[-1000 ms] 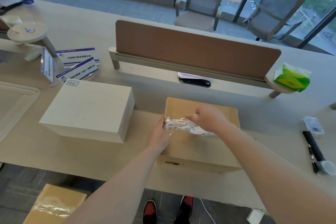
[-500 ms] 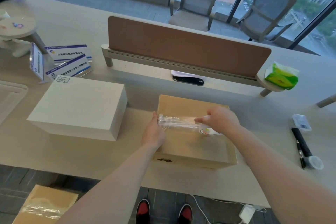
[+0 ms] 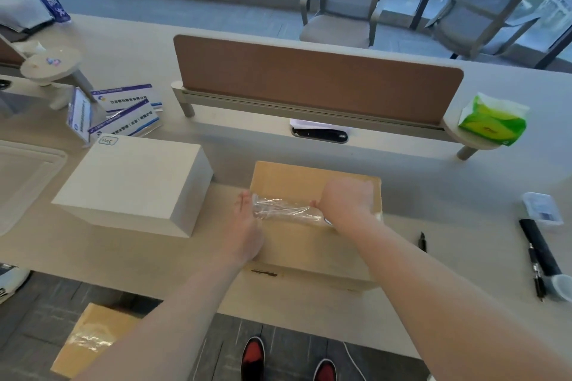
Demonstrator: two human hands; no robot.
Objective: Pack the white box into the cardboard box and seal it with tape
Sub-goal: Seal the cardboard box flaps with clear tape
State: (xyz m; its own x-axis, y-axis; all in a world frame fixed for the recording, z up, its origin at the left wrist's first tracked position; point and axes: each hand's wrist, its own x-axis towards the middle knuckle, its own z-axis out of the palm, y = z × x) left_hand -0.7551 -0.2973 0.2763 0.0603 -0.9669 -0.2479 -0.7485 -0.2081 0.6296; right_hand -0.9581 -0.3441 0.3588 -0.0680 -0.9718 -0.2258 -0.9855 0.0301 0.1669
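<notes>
— What is closest to the person?

— The floor below the pale counter's (image 3: 464, 210) near edge, with a pair of red-and-black shoes (image 3: 253, 356) and a taped tan carton (image 3: 93, 340) lying flat on it.

— And on the counter?

— The closed brown cardboard box (image 3: 309, 247) sits right at the near edge. Both forearms reach over it. The left grip (image 3: 247, 226) lies along its left side, released, with nearly straight fingers pressing the end of a clear, wrinkled tape strip (image 3: 284, 210) to the top edge.

— The other one?

— The right grip (image 3: 346, 201) is clenched over the strip's far end, near the box's right edge. The strip is stretched between the two. The roll beneath that grip is mostly hidden.

— Where is the white box?

— The large white rectangular box (image 3: 133, 182) stands on the counter just left of the cardboard one, apart from the left grip, with a narrow gap between the boxes.

— Any room to move?

— To the right there is bare counter out to the black pens (image 3: 538, 257) and a small clear case (image 3: 541, 207). Behind it, open surface runs to the brown divider panel (image 3: 318, 80), which has a green tissue pack (image 3: 492, 120) at its end. Blue-and-white leaflets (image 3: 127, 108) lie behind the white box.
</notes>
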